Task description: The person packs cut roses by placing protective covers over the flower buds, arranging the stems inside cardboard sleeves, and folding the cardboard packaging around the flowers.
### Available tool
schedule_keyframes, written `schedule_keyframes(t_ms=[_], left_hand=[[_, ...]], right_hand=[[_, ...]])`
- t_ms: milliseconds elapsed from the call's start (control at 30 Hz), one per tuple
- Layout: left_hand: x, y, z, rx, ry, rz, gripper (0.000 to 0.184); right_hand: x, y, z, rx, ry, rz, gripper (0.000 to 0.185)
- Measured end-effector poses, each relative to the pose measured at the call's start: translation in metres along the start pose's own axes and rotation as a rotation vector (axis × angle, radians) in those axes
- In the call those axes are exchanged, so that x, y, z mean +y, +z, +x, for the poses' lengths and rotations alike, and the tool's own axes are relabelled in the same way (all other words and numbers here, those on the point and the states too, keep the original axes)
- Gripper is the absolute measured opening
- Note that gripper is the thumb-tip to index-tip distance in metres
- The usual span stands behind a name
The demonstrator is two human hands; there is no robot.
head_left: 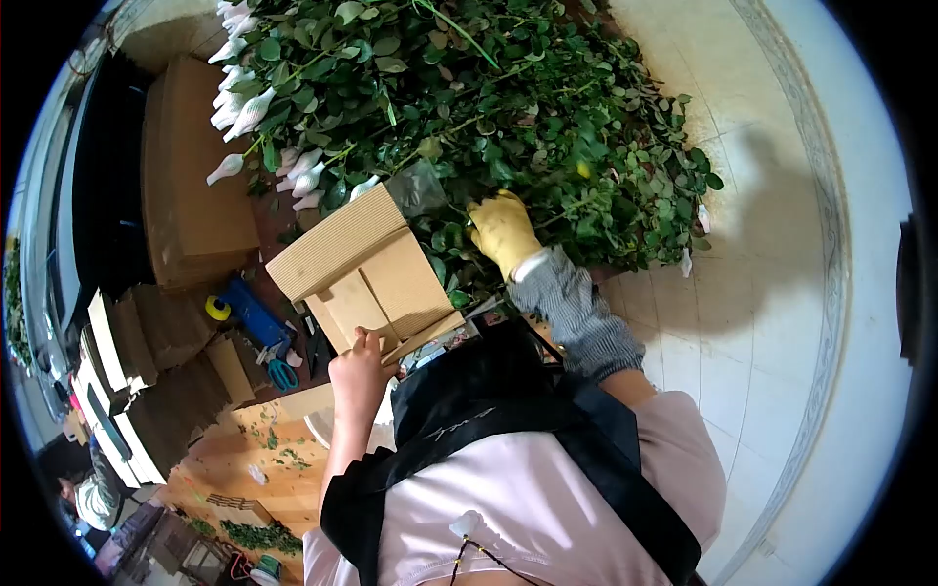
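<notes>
Bare, with its fingers closed on the near edge of a folded corrugated cardboard sheet (376, 283), my left hand (360, 379) is low and left of centre. The cardboard lies tilted against a large pile of leafy green rose stems (547, 127). My right hand (503, 234), in a yellow glove with a grey knitted sleeve, has curled fingers at the near edge of the leaves. What those fingers grip is hidden. A clear plastic piece (415, 188) shows between cardboard and leaves. White-netted flower buds (251, 112) stick out at the pile's left side.
Blue-handled scissors (282, 374), a blue tool (256, 314) and a yellow roll (217, 308) lie to the left. Stacked cardboard (161, 361) and a big brown box (195, 186) stand beyond. Tiled floor (723, 342) runs along the right; leaf scraps litter the wooden surface (264, 459) at lower left.
</notes>
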State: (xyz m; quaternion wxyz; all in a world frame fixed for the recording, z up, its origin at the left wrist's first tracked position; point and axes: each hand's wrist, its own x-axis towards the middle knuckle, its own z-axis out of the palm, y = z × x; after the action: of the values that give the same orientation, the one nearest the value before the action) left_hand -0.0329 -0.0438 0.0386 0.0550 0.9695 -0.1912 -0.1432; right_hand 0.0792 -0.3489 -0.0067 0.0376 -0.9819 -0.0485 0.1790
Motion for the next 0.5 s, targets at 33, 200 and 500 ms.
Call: schedule_keyframes(t_ms=[33, 200, 500], left_hand=[[0.001, -0.001, -0.001, -0.005, -0.008, 0.0, 0.046], [0.005, -0.007, -0.002, 0.03, -0.033, -0.066, 0.048], [0.005, -0.007, -0.001, -0.041, -0.07, -0.099, 0.048]], right_hand=[[-0.004, 0.01, 0.0, -0.08, 0.075, -0.106, 0.018], [-0.016, 0.026, -0.022, -0.254, 0.104, -0.136, 0.015], [0.039, -0.059, 0.021, -0.039, -0.199, 0.572, 0.054]])
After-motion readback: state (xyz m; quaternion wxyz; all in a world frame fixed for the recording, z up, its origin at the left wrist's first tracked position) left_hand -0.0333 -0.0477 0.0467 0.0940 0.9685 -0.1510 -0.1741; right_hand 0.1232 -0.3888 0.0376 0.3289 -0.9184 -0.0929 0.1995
